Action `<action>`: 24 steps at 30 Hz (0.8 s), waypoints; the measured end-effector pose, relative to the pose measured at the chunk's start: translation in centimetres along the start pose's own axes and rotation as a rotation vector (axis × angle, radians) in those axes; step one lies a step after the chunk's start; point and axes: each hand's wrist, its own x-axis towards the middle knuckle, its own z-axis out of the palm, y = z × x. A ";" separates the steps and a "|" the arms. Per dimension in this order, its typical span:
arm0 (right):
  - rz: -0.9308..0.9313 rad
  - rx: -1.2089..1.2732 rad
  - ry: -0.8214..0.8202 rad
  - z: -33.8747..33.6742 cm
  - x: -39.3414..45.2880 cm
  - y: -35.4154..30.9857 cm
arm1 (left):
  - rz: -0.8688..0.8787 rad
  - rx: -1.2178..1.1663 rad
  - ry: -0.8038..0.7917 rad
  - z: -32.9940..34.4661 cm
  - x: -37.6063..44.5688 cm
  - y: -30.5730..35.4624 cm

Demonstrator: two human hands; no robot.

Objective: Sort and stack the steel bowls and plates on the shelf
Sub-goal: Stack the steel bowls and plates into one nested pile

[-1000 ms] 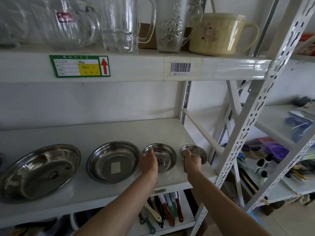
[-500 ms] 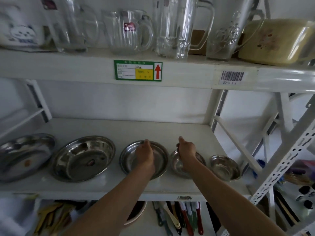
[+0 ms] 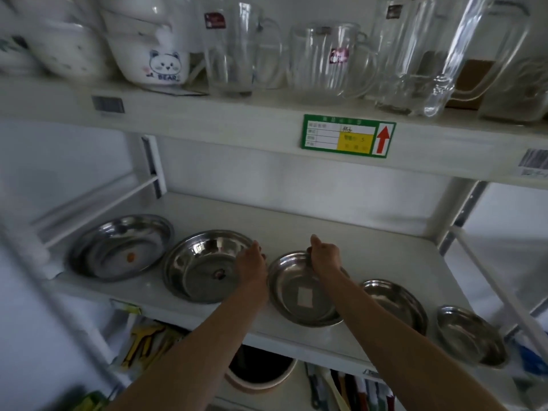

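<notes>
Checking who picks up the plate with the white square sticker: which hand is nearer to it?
Right. The right hand grips the far rim of the sticker plate; the left hand sits just beside its left edge, on the larger plate.

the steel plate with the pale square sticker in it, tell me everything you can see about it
The shallow round steel plate with the pale square sticker is shiny, with a raised rim and a flat base; the sticker sits near its centre. It lies upright on the white shelf board, third in a row of five steel dishes. The right hand grips its far rim. The left hand rests at the larger steel dish beside it; whether it touches this plate is unclear.
</notes>
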 end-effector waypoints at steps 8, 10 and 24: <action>0.063 0.103 -0.145 7.2 1.0 -2.1 | -0.002 -0.132 0.256 -7.8 3.8 0.4; 0.064 0.101 -0.180 8.5 1.2 -2.7 | -0.002 -0.166 0.290 -9.8 4.7 -0.1; -0.013 -0.355 -0.261 14.9 4.6 -4.0 | -0.042 -0.024 0.505 -17.7 7.0 -3.3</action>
